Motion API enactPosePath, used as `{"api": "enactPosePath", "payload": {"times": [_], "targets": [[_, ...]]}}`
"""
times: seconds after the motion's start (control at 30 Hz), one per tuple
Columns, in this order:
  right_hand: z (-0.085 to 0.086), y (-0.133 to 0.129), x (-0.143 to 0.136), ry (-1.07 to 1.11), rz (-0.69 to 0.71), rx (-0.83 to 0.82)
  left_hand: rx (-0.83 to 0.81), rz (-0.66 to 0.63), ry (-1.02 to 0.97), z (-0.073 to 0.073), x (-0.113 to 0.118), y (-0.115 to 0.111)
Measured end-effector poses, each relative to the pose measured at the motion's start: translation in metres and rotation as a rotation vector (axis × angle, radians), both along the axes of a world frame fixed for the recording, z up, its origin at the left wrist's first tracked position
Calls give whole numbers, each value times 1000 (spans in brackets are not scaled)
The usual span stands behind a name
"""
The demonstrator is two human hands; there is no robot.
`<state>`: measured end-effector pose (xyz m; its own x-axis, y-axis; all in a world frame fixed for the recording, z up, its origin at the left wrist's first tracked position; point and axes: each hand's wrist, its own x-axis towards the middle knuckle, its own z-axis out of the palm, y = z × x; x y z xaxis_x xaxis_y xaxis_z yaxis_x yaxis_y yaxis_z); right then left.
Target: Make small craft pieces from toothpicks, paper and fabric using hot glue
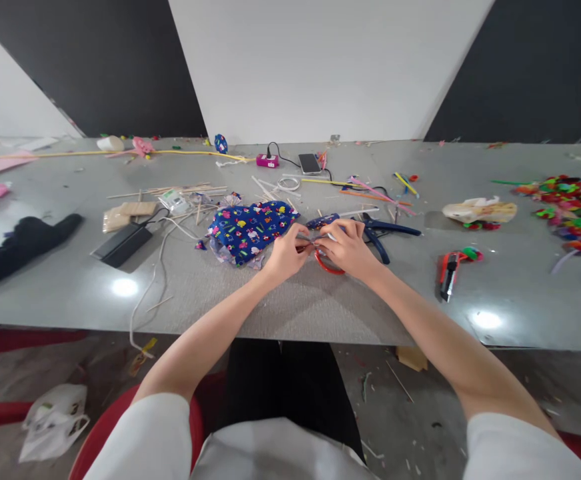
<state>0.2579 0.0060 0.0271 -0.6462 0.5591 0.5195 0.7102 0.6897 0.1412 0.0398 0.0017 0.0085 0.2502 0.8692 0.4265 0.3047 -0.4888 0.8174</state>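
Over the middle of the grey table, my left hand (288, 253) and my right hand (349, 248) meet with fingertips pinched together. Whatever small greyish piece lies between them is mostly covered by the fingers. Just behind the hands shows a strip of dark blue patterned fabric (322, 221). To the left of my left hand spreads a larger blue printed cloth (255, 230), crumpled at its left end. A red loop (328, 265), like a scissors handle, peeks out under my right hand. Beside that hand lies a dark blue-handled tool (381, 235), resembling pliers.
A black box-shaped adapter (124, 244) and white cable (162, 257) lie left, near thin wooden sticks (180, 190). Behind are a phone (310, 163), a magenta power block (267, 161) and coloured pipe cleaners (370, 193). Rightward sit a box cutter (449, 277) and a colourful fuzzy pile (573, 210).
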Motion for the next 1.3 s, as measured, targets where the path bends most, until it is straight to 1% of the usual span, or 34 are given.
{"api": "enactPosePath", "payload": {"times": [0.17, 0.27, 0.43, 0.57, 0.7, 0.97, 1.17, 1.3], "targets": [[1, -1, 1, 41, 4, -23, -9, 17, -19, 4, 1, -3], [2, -1, 1, 55, -11, -7, -16, 28, -32, 6, 0, -3], [2, -1, 1, 56, -15, 11, -22, 41, -35, 4, -1, -1], [2, -1, 1, 43, 8, -13, 22, 10, 18, 0, -2, 0], [1, 0, 0, 27, 9, -31, 73, -15, 95, 0, -3, 0], [-1, 2, -1, 2, 21, 15, 69, -25, 141, 1, -3, -2], [3, -2, -3, -23, 26, 41, 76, -24, 118, 0, -2, -2], [2, -1, -2, 15, 9, 85, 43, -18, 23, 2, -1, -2]]}}
